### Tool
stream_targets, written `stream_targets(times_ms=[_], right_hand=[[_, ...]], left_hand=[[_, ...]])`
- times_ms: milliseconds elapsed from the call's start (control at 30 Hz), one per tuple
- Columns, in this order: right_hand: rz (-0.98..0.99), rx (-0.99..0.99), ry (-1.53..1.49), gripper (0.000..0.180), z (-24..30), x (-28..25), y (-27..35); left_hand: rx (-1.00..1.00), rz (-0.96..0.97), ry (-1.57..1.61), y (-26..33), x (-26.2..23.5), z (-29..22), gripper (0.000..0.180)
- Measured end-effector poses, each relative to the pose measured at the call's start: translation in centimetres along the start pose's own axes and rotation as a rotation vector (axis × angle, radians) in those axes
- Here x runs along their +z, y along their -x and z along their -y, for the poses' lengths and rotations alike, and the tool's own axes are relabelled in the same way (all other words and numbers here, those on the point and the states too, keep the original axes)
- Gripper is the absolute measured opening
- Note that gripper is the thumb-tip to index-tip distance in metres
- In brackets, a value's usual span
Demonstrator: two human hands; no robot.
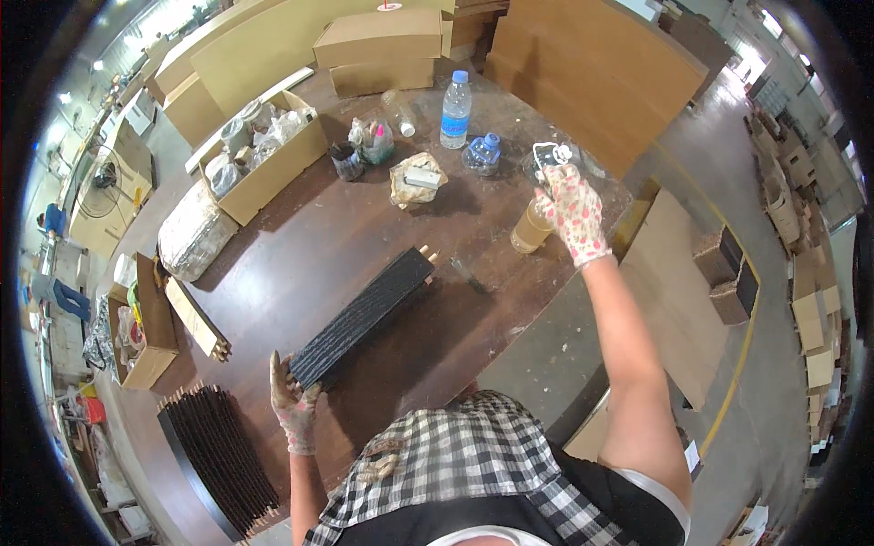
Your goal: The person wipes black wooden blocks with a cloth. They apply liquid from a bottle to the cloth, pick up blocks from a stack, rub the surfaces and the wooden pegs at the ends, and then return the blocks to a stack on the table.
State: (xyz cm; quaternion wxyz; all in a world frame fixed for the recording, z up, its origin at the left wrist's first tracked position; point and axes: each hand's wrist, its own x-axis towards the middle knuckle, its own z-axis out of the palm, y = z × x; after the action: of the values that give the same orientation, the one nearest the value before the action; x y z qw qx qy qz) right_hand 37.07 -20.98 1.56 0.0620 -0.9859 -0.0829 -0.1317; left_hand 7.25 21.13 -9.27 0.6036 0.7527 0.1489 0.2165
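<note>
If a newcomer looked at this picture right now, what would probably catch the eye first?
Probably the long black ridged piece lying diagonally on the brown table, with the gloved left hand at its near end. Next, perhaps, the right hand, in a pink-patterned glove by the amber container, and the row of black strips at the lower left.

Black-and-white checked garment (455, 446) over a black top (628, 502), pale floral gloves (575, 214), the left one (296, 420) apparently stained
</note>
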Motion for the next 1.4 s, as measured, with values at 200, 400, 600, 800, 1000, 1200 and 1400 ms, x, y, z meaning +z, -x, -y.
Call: stream_targets(times_ms=[200, 400, 600, 800, 1000, 1200, 1400], right_hand=[[-0.307, 0.213, -0.637, 0.026, -11.4, 6.1, -2.5], [-0.420, 1.066, -1.849, 0.013, -9.4, 10.7, 4.2], [-0.495, 0.121, -0.729, 0.026, -7.6, 3.7, -0.3], [-0.219, -0.142, -0.007, 0.036, 0.1, 2.4, -0.9], [-0.512, -0.275, -0.225, 0.021, 4.2, -1.8, 1.0], [-0.093, -0.651, -0.802, 0.018, 25.0, 3.2, 10.9], [0.073, -0.351, -0.315, 0.038, 20.9, 8.8, 8.9]], left_hand=[[-0.013, -0.003, 0.014, -0.1, 1.1, -0.8, 0.101], [0.000, 0.004, 0.042, 0.1, 0.1, -0.4, 0.099], [-0.028, 0.017, 0.049, 0.1, -0.1, 0.1, 0.095], [-0.037, 0.006, 0.084, -0.2, 0.4, 0.0, 0.088], [0.122, 0.032, -0.233, -0.8, 0.0, -0.8, 0.084], [0.112, 0.065, -0.230, -0.7, 0.2, 0.4, 0.072], [0.134, 0.065, -0.271, -1.0, 0.1, -1.1, 0.062]])
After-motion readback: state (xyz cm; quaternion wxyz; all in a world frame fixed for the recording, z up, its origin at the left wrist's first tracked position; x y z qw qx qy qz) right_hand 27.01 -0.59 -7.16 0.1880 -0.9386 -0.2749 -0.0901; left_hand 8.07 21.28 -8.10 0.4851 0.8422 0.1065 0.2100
